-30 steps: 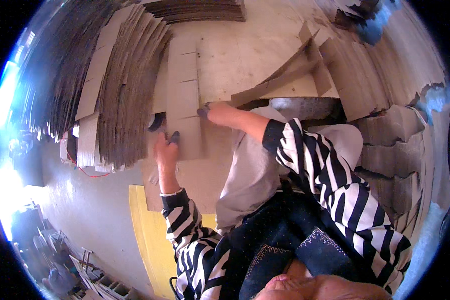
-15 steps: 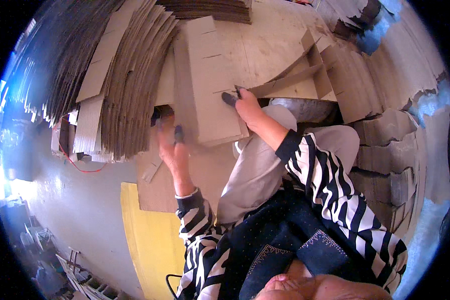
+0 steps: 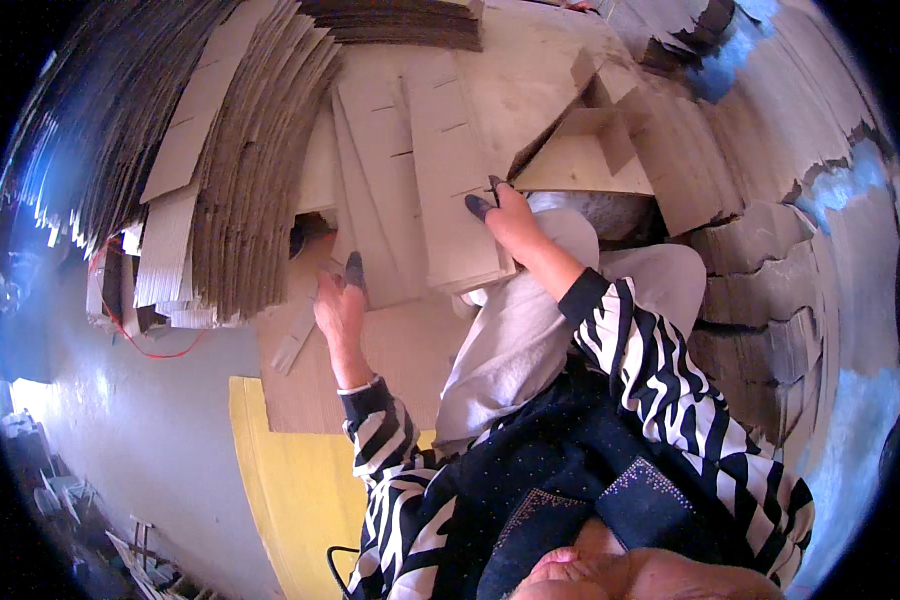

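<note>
A stack of slotted cardboard strips [image 3: 448, 165] lies before me on the wooden board. My right hand [image 3: 518, 225] grips its right edge, the dark-covered thumb on top and a dark-covered finger at the side. Left of the stack, another slotted cardboard strip [image 3: 378, 130] lies flat, with a plain strip slanting beside it. Close to the lower end of these is my left hand [image 3: 341, 312], its dark-covered thumb raised and apart from the fingers. Right of the stack stands a partition of interlocked cardboard strips [image 3: 610, 135].
A tall row of stacked cardboard strips [image 3: 255, 190] fills the left side of the board. Further stacks [image 3: 755, 255] line the right, near blue plastic sheeting [image 3: 860, 450]. Under my left arm lie a brown cardboard sheet [image 3: 300, 405] and a yellow sheet [image 3: 280, 490].
The strip stack under my right hand has shifted right, and loose strips now show flat to its left. My left hand has moved slightly down and away from the stack.
</note>
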`<state>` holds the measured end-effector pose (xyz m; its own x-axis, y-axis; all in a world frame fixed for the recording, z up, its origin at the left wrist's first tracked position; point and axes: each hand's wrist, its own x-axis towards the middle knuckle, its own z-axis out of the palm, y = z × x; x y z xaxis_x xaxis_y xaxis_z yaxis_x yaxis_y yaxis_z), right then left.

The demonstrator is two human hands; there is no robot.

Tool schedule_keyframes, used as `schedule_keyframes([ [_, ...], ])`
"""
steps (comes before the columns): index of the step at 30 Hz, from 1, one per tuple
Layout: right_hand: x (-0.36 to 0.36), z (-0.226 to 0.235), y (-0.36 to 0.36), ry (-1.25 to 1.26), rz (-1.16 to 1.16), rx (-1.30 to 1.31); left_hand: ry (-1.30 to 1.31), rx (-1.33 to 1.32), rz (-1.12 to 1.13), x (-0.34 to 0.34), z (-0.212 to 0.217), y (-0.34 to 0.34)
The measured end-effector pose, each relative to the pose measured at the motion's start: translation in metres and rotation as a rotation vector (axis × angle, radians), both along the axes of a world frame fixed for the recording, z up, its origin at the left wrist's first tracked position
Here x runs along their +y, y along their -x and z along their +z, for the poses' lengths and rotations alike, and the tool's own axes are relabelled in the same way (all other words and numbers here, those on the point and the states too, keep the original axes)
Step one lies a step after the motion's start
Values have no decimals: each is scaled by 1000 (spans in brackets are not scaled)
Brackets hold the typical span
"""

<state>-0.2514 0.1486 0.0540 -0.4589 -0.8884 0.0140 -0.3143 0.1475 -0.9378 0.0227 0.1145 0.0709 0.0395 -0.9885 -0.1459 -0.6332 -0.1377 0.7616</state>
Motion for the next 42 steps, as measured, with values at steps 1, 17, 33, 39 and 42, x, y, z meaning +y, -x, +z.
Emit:
schedule_keyframes([
  [1,3,1,5,-8,-9,19,79,97,-60,-2,-3,10],
  [17,-6,-13,-11,-154,85,13,-109,433,-334,-113,-50,-69],
  [33,-33,1,-10,-588,76,-15,-119,462,-369,-103,-26,-13],
  [39,48,67,-7,-64,303,435,154,396,19,-2,-17,-52],
  [42,107,96,43,312,253,573,142,691,268,55,-89,-71],
])
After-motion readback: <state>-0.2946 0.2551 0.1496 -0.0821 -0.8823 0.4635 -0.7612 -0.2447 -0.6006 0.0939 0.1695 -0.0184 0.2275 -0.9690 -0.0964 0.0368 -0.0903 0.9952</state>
